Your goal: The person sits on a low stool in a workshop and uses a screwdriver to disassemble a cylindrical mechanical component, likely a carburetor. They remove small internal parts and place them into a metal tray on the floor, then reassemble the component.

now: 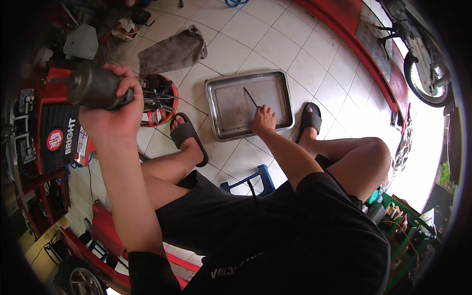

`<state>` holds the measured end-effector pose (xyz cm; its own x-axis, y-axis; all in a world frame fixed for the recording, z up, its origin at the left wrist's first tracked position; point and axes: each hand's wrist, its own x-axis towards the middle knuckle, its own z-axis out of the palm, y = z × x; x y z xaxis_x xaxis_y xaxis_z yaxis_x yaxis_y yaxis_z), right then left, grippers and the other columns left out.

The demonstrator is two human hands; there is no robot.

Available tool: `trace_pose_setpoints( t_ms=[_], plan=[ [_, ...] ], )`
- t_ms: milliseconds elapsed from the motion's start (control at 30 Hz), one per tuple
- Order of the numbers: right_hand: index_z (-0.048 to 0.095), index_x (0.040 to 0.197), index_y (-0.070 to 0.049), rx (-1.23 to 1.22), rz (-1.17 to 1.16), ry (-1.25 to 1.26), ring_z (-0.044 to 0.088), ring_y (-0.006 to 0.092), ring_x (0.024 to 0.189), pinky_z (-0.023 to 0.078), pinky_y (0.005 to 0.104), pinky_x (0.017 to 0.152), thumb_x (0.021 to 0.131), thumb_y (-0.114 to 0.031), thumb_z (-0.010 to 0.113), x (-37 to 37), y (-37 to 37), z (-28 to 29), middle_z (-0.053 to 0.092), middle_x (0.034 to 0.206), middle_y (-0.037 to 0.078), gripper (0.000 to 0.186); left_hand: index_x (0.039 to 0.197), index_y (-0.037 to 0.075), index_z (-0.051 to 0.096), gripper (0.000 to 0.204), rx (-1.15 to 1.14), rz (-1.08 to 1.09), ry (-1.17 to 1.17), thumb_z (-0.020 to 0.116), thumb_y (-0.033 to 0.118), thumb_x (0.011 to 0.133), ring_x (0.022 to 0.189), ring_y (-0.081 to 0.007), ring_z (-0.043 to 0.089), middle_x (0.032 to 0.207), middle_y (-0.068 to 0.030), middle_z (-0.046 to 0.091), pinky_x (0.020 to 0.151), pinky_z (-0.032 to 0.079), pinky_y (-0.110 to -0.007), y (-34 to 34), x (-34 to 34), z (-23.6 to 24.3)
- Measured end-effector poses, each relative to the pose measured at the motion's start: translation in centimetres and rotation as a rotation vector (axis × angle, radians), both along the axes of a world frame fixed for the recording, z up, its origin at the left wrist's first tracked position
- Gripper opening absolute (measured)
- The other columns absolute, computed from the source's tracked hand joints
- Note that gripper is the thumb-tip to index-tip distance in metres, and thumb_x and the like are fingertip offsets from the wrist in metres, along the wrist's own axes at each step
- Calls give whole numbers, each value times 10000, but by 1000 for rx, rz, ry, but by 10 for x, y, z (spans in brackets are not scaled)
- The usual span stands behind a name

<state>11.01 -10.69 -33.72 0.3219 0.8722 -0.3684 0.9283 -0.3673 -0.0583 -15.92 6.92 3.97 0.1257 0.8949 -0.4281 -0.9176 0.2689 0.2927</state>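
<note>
Raised at the left, my left hand [118, 103] is wrapped round a dark, worn metal cylinder [93, 87] that looks like a small motor housing. My right hand [264, 119] reaches down into a shallow rectangular metal tray [216, 132] on the floor between my feet. Its fingers are closed at the near end of a thin dark rod [250, 97], which slants up and left across the tray bottom. How the fingertips meet the rod is partly hidden by the hand.
Left of the tray sits a round red container [173, 88] of tools, with a grey cloth [172, 51] beyond it. A blue stool [265, 181] is beneath me. A red tool cabinet [54, 123] stands left; a red platform [344, 44] and motorcycle [425, 69] are at right.
</note>
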Motion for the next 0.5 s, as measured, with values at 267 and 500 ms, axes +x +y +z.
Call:
trace_pose_setpoints(
  t_ms=[267,500],
  plan=[
    [706,1080,-149,-134,411,296,641,281,1105,558,431,875,865,-174,623,-38,8,-53,677,1113,77,231,1064,-11,558,318,-19,-66,-23,485,261,916,910,-255,559,962,-104,558,575,410,-299,3,18,1],
    [747,965,-142,-31,407,404,661,288,1092,567,413,878,874,-139,600,-70,18,-56,694,1117,76,173,1051,-11,562,328,-37,-91,-72,542,281,904,915,-252,558,972,-98,565,576,412,-299,3,19,0]
  ],
)
